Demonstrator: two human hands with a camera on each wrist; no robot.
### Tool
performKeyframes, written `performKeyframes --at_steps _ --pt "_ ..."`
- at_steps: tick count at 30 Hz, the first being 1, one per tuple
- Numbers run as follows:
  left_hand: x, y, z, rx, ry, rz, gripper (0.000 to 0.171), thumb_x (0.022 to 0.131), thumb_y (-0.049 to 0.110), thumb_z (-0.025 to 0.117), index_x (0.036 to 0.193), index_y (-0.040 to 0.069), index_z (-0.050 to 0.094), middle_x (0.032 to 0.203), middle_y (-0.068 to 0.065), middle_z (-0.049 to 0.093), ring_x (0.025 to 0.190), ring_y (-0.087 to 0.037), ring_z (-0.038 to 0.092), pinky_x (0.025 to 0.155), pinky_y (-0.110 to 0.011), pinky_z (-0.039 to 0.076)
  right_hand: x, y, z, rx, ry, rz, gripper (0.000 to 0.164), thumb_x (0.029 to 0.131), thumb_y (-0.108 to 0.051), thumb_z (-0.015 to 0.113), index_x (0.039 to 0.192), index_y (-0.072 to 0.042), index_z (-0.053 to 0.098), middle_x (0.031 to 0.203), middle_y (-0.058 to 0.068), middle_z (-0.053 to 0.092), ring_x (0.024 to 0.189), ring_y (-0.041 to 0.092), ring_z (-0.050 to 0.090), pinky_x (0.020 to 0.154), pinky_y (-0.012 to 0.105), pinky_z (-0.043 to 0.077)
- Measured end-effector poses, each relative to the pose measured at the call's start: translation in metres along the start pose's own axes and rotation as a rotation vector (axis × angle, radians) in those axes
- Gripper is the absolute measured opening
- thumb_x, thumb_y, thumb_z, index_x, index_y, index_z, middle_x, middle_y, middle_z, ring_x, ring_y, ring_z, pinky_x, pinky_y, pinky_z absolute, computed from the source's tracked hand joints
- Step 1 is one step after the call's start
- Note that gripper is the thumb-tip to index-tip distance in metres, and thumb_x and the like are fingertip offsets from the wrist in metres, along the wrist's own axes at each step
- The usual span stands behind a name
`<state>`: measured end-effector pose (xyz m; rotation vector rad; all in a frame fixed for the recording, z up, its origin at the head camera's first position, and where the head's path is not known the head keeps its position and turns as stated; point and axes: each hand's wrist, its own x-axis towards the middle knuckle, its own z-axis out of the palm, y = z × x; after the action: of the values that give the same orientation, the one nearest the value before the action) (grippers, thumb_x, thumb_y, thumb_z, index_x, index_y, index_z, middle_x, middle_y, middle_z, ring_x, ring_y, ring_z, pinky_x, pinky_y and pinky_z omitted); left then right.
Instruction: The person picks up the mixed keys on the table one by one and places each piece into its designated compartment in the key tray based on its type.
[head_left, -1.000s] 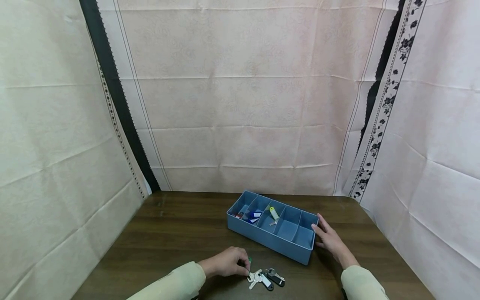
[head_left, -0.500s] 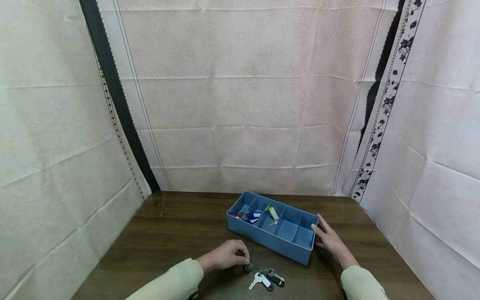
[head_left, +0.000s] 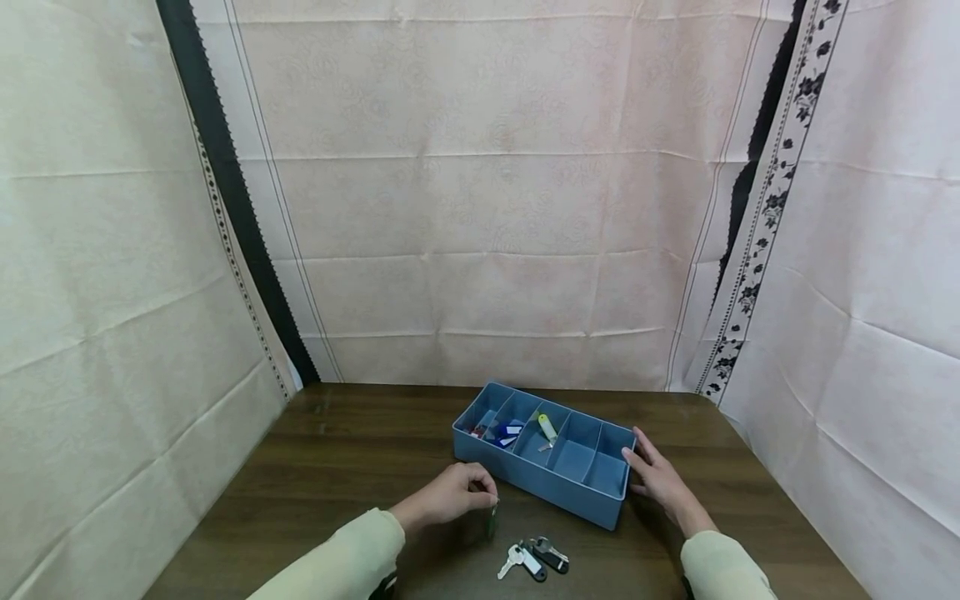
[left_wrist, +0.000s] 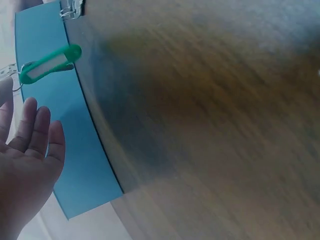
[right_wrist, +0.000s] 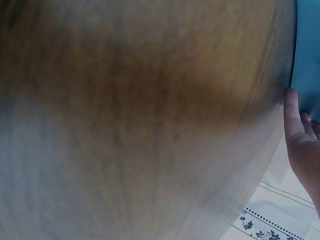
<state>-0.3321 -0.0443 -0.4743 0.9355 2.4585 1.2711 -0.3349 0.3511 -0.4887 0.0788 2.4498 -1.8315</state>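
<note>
My left hand point(head_left: 448, 497) pinches the ring of a green key tag point(left_wrist: 47, 66) between thumb and fingertips. The tag hangs over the table in front of the blue divided box point(head_left: 536, 487), with part of a key showing beside it. In the head view, my right hand point(head_left: 662, 482) rests against the box's right end, thumb and fingers spread along the wall. The right wrist view shows a fairly straight finger point(right_wrist: 291, 112) touching that wall. Below the box lie loose keys with black tags point(head_left: 551, 557); a silver key point(head_left: 513, 559) points left.
Inside the box, the left compartment has reddish items point(head_left: 478, 431), the second has blue key tags point(head_left: 507, 435), and the middle one has a yellow-green key tag point(head_left: 547, 427). A brown wooden table point(head_left: 360, 467) lies beneath. Pale cloth point(head_left: 487, 208) hangs behind and at both sides.
My left hand has lifted the green key tag and its key off the table, away from the black-tagged keys, and moved slightly toward the box. My right hand has stayed still.
</note>
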Motion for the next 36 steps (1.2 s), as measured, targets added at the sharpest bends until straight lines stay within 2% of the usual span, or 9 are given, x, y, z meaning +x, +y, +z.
performKeyframes --at_steps 5,9,18,28,36 --pt "0.002 0.002 -0.002 -0.014 0.03 0.001 0.002 0.095 0.018 0.069 0.093 0.016 0.07 0.093 0.005 0.062 0.088 -0.016 0.056 0.076 -0.032 0.047 0.0 -0.001 0.001 0.002 -0.002 -0.005 0.071 0.107 -0.035 0.042 0.16 -0.02 -0.004 0.16 0.029 -0.003 0.142 0.053 0.013 0.101 0.059 0.04" --pt "0.003 0.003 -0.003 -0.017 0.056 0.013 0.01 0.094 0.023 0.07 0.096 0.013 0.07 0.093 0.005 0.062 0.088 -0.017 0.056 0.075 -0.033 0.048 -0.001 -0.002 0.001 0.001 -0.003 -0.005 0.071 0.107 -0.035 0.042 0.16 -0.02 -0.004 0.16 0.03 -0.003 0.142 0.054 0.012 0.101 0.059 0.04" --pt "0.008 0.012 -0.008 -0.06 0.084 -0.001 0.006 0.095 0.025 0.069 0.095 0.019 0.069 0.097 0.003 0.06 0.091 -0.02 0.055 0.076 -0.036 0.048 -0.002 -0.003 0.001 -0.001 -0.001 0.004 0.071 0.107 -0.036 0.041 0.16 -0.02 -0.004 0.16 0.029 -0.003 0.142 0.054 0.012 0.101 0.059 0.04" --pt "0.018 0.026 -0.014 -0.101 0.137 0.008 0.006 0.096 0.024 0.067 0.095 0.018 0.068 0.097 0.001 0.06 0.094 -0.021 0.055 0.078 -0.035 0.049 -0.003 -0.004 0.002 -0.003 -0.001 -0.002 0.071 0.108 -0.034 0.041 0.159 -0.02 -0.005 0.16 0.03 -0.004 0.142 0.054 0.01 0.101 0.06 0.039" --pt "0.029 0.035 -0.018 -0.099 0.175 0.009 0.006 0.097 0.025 0.066 0.096 0.019 0.068 0.099 0.002 0.061 0.096 -0.021 0.055 0.082 -0.037 0.05 -0.003 -0.004 0.001 -0.004 -0.003 0.007 0.071 0.107 -0.035 0.041 0.159 -0.021 -0.005 0.16 0.03 -0.005 0.142 0.055 0.01 0.101 0.061 0.039"
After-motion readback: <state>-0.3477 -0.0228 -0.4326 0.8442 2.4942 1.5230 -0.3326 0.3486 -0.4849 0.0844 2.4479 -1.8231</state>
